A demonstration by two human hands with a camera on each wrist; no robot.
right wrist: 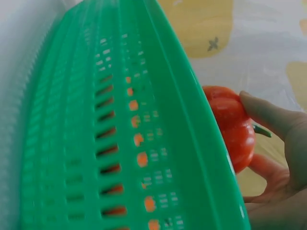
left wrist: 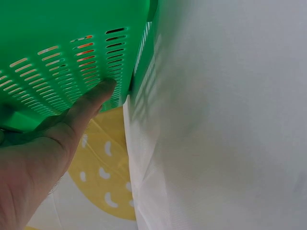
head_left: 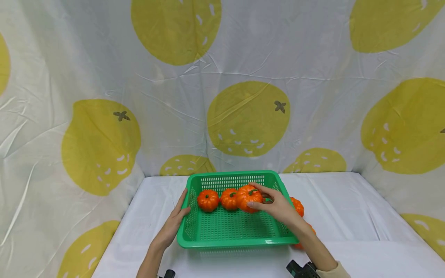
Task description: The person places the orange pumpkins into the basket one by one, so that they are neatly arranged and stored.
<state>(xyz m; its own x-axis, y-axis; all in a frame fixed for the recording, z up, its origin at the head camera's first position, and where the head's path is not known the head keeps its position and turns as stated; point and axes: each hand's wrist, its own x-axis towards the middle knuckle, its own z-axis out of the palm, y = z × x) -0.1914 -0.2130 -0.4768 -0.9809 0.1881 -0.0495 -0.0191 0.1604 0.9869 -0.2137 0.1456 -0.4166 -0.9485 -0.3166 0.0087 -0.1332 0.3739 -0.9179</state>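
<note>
My right hand [head_left: 276, 204] pinches a small orange pumpkin [head_left: 249, 200] with a green stem between thumb and fingers, over the inside of a green plastic basket [head_left: 236, 242]. In the right wrist view the held pumpkin [right wrist: 232, 127] shows just beyond the basket's rim. Inside the basket sit a pumpkin [head_left: 208, 200] at the left and another pumpkin [head_left: 228, 200] beside it; a further one is mostly hidden behind the held one. My left hand [head_left: 172, 224] holds the basket's left side, thumb at the rim. One finger [left wrist: 93, 98] lies along the slotted outer wall.
More orange pumpkins [head_left: 298, 206] lie on the white tablecloth [head_left: 340, 216] right of the basket, partly hidden by the basket and my right forearm. A white curtain [head_left: 313, 116] printed with yellow lemons encloses the back and sides.
</note>
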